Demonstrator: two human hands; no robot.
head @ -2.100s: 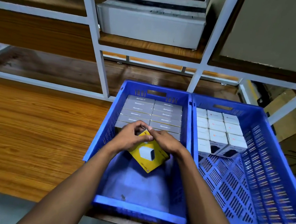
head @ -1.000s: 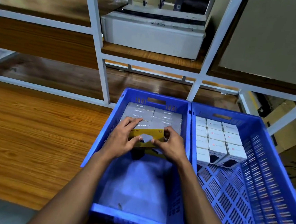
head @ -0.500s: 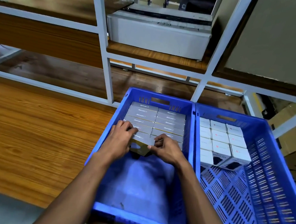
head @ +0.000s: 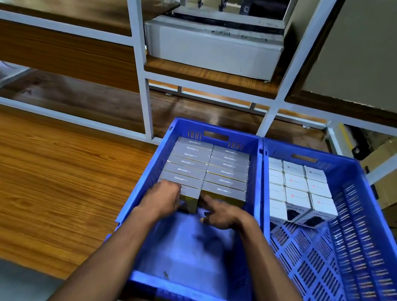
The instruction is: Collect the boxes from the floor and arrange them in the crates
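Note:
Two blue crates stand side by side on a wooden surface. The left crate (head: pixel 152 170) holds two columns of grey-topped, yellow-sided boxes (head: pixel 227 172) in its far half; its near half is bare. My left hand (head: pixel 163 199) rests curled over the nearest box of the left column (head: pixel 189 198), which stands upright in line with the others. My right hand (head: pixel 220 214) is just in front of the rows, fingers spread, its index finger touching the gap between the two front boxes. The right crate (head: pixel 366 210) holds several white boxes (head: pixel 295 196) at its far end.
A white metal rack with wooden shelves rises behind the crates; a long grey box (head: pixel 214 47) lies on its middle shelf. A cardboard carton (head: pixel 395 184) sits at the right behind the rack leg. Wooden surface (head: pixel 45 172) stretches to the left.
The yellow box, held flat in both hands earlier, has been turned upright and pushed into the front of the left column. My right hand has let go and drawn back slightly.

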